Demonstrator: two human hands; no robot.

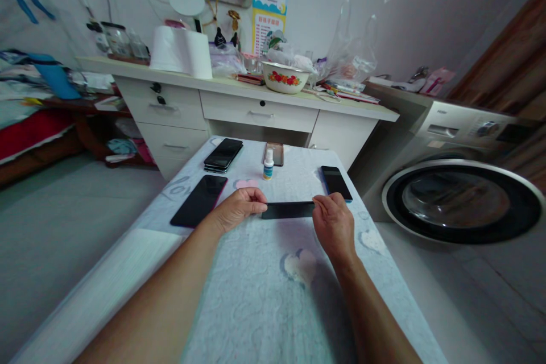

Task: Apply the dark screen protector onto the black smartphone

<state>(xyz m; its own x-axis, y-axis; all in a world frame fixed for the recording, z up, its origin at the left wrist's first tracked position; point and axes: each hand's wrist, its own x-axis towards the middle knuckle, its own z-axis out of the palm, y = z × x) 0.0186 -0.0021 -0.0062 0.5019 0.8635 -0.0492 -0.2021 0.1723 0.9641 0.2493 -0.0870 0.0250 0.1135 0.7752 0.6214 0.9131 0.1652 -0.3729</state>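
Observation:
A dark, flat, phone-like object is held sideways above the cloth-covered table. My left hand pinches its left end between thumb and fingers. At its right end, my right hand is closed on the corner. Just beyond the object stands a small white spray bottle with a blue label. A large black tablet-like device lies left of my left hand. Beyond my right hand lies another phone with a blue edge.
A stack of phones sits at the table's far left, and a brown-rimmed case lies at the far edge. Behind is a white desk with a flowered bowl. A washing machine stands at right.

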